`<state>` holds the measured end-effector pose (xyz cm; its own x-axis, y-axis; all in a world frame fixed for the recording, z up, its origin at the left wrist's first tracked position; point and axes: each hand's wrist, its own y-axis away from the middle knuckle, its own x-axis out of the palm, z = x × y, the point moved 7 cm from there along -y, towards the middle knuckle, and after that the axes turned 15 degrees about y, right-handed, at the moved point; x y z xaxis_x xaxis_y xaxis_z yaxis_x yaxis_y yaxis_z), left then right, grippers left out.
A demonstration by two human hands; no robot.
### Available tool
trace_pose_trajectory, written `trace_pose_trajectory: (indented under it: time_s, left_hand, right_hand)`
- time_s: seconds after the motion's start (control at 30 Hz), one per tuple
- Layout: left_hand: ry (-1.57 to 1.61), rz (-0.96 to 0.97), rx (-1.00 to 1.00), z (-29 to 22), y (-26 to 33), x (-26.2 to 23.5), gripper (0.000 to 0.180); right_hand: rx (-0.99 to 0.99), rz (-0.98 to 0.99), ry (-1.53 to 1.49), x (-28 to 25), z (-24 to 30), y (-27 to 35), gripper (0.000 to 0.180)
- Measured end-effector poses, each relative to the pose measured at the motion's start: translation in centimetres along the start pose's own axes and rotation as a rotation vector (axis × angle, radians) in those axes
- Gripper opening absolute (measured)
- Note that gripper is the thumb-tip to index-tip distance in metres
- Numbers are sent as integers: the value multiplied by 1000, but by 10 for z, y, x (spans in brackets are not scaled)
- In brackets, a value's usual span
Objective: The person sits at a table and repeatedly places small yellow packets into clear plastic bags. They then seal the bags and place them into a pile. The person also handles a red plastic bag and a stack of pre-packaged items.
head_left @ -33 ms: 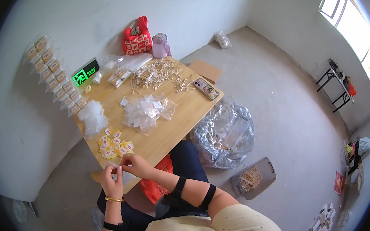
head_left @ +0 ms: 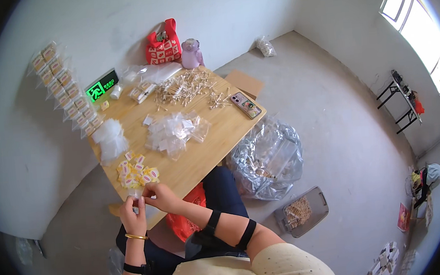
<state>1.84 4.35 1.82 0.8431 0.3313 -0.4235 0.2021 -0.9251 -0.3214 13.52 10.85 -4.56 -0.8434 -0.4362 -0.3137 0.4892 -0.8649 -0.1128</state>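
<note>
At the table's near left corner, my two hands meet over a small clear plastic bag (head_left: pixel 136 193). My left hand (head_left: pixel 132 216) pinches it from the left, thumb up. My right hand (head_left: pixel 160 198) reaches in from the right, its fingertips closed on the bag's other side. Fingers cover most of the bag, so its contents cannot be made out. Just beyond lies a heap of small yellow-and-white printed labels (head_left: pixel 137 172). A pile of clear bags with white cards (head_left: pixel 174 135) sits farther along, and a stack of empty clear bags (head_left: pixel 110 141) lies by the left edge.
Loose cotton swabs (head_left: pixel 185 88) cover the table's far side, near a phone (head_left: pixel 245 105), a lilac bottle (head_left: pixel 191 54) and a red bag (head_left: pixel 163 46). Packed bags (head_left: pixel 64 90) rise in a tall stack at left. Beside the table stand a plastic-lined container (head_left: pixel 265 159) and a grey bin (head_left: pixel 309 216).
The clear bag between my fingertips has shifted slightly and shows a little more beyond them. Both hands stay in nearly the same place.
</note>
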Motion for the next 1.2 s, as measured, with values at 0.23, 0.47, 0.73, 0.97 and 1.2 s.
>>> trace_pose_trajectory:
  time_s: [0.23,0.47,0.73,0.97,1.2]
  left_hand:
    - [-106,99,-100,1,-5,-5,18]
    - [71,-155,141,-27,-10,-33,43]
    - [785,-36,-274,-8,-26,-39,13]
    - [203,-130,-79,-50,-39,-54,17]
    - [229,-148,-13,-72,-50,-47,12]
  right_hand:
    - [103,85,-335,4,-11,1,10]
    - [199,192,-751,-11,6,-1,6]
    - [119,421,-1064,-4,14,-8,6]
    - [30,172,-955,-12,25,-20,6]
    - [-151,-96,-860,-38,45,-21,10]
